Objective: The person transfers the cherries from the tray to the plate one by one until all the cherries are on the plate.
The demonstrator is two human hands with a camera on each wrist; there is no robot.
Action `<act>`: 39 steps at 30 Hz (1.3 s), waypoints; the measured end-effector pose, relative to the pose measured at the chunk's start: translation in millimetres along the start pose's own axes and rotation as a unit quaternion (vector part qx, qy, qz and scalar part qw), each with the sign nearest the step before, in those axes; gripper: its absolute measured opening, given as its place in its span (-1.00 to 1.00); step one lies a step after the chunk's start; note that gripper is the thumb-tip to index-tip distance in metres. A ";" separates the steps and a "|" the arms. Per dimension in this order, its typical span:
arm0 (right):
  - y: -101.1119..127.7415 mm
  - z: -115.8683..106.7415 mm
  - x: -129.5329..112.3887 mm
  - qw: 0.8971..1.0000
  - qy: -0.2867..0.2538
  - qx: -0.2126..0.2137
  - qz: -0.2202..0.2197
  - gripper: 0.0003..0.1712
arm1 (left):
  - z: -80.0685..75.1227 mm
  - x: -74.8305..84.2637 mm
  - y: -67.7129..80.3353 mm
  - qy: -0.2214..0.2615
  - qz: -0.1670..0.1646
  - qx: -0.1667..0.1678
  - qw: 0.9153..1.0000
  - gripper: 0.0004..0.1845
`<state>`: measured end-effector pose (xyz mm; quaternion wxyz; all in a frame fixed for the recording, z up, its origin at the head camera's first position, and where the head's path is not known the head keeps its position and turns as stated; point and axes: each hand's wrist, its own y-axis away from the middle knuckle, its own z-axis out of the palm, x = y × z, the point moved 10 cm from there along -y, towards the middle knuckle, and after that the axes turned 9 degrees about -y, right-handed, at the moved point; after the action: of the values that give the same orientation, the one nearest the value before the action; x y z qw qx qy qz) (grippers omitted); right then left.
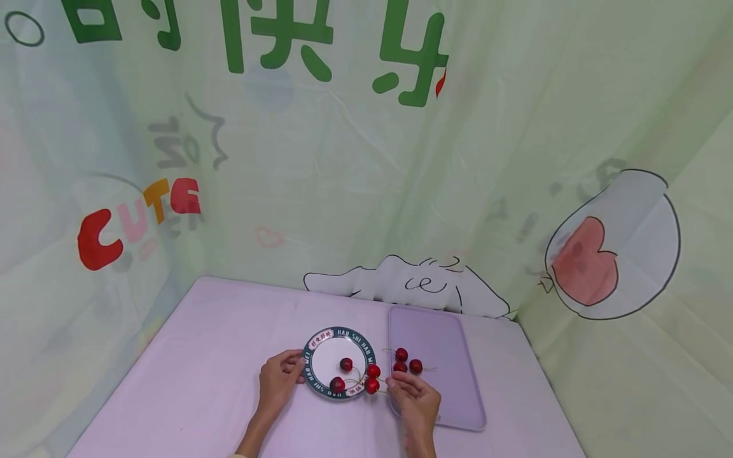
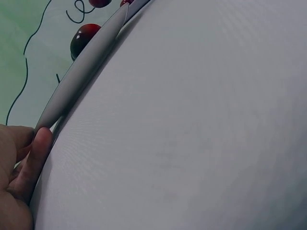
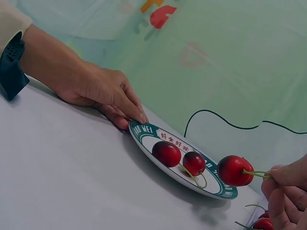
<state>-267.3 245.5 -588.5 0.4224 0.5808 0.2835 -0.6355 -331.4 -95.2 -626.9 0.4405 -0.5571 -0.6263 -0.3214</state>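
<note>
On the pale purple tablecloth sits a small round white plate with a dark green rim. The left hand holds the plate's left edge, with the fingers resting on the rim and the thumb underneath, so the plate stays put. The right hand pinches the thin green stem of a shiny red cherry between its fingertips and holds the fruit just over the right rim of the plate.

Cherries are moving from the flat purple tray to the plate, as I see it. Two cherries lie inside the plate, and one or two more look to be sitting near its right rim. Two cherries still wait on the tray, close together near its left side. So I think the job is a bit more than halfway done, with the held cherry and the tray ones left.

The right wrist view shows the pinch on the stem very clearly, and it shows that the held cherry hangs in the air, not touching the plate. The head view alone shows the tray and how many cherries remain on it. The left wrist view shows mostly cloth and the underside of the plate's edge with a finger pressed against it.
</note>
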 end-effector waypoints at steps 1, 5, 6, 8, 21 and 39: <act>0.4 0.7 0.9 1.000 0.002 -0.001 0.000 -0.70 | 0.0 0.2 0.2 -0.001 0.000 0.000 1.000 -0.70; 3.1 3.8 1.5 1.000 0.001 -0.005 0.000 -0.71 | 0.0 0.2 0.1 -0.003 -0.001 -0.001 1.000 -0.70; 2.9 4.2 2.1 1.000 -0.001 -0.007 -0.001 -0.70 | -0.1 -0.1 -0.1 -0.002 -0.003 -0.001 1.000 -0.70; 1.2 4.8 4.5 1.000 -0.002 -0.012 -0.001 -0.69 | -0.2 -0.2 0.1 -0.003 -0.002 0.000 1.000 -0.70; -5.4 10.3 13.9 1.000 -0.011 -0.020 0.011 -0.63 | -2.2 1.2 2.8 -0.003 0.003 0.007 1.000 -0.71; 3.4 21.1 2.7 1.000 0.008 -0.021 -0.010 -0.73 | -1.8 2.0 0.3 0.003 0.003 0.007 1.000 -0.71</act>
<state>-274.8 225.4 -587.2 0.4259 0.5737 0.3060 -0.6291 -330.7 -95.9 -624.4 0.4473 -0.5547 -0.6254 -0.3179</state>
